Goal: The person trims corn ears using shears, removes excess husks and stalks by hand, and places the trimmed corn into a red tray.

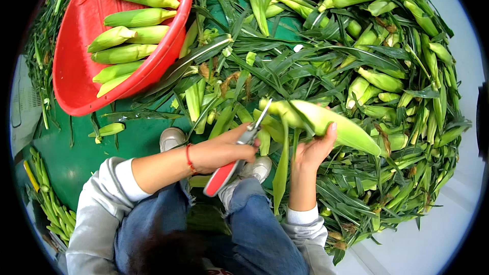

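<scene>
My left hand grips a red-and-grey-handled cutting tool that looks like pruning shears. Its slim metal blade points up beside the stem end of a green-husked ear of corn; whether it touches cannot be told. My right hand holds that ear from below, thumb on the husk, its tip slanting down to the right. Long loose leaves hang from the ear between my hands. A red plastic tub at upper left holds several husked ears lying side by side.
Untrimmed corn and cut leaves lie heaped ahead and to the right, on a green floor. One small husk piece lies below the tub. Green stalk pieces are piled at far left. My shoes stand beneath my hands.
</scene>
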The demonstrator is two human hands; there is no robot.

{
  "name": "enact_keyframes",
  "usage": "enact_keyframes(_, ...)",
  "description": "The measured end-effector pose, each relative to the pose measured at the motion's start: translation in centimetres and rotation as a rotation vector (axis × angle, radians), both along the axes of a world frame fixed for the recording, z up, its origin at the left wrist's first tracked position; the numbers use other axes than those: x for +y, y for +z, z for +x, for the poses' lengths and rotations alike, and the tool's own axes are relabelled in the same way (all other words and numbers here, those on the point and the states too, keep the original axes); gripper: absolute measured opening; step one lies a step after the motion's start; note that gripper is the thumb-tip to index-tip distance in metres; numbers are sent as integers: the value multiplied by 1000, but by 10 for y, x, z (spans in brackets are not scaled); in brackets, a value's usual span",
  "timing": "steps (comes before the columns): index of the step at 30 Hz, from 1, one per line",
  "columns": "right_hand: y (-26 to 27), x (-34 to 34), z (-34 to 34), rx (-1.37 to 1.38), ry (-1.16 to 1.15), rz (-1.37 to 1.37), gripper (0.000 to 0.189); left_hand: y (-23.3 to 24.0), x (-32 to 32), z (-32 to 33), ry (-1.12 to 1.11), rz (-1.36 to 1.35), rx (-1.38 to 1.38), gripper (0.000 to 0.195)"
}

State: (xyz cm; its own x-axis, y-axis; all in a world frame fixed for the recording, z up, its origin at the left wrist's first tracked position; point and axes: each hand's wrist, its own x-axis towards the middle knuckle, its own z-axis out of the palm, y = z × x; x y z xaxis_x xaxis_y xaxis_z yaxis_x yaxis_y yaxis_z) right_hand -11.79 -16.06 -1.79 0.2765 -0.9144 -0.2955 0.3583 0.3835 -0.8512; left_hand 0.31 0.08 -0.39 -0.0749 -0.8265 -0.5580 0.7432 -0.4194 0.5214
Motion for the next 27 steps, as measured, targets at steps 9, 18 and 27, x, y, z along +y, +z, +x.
enact_keyframes(9,4,-5,7,-132,49,29,50,-22,1,0,215,126,-107,40)
enact_keyframes(18,9,34,22,-67,86,-74,43,-23,-27,6,512,46,-59,41)
enact_keyframes(27,-2,8,13,-78,12,210,47,-16,-14,18,270,-83,-566,46)
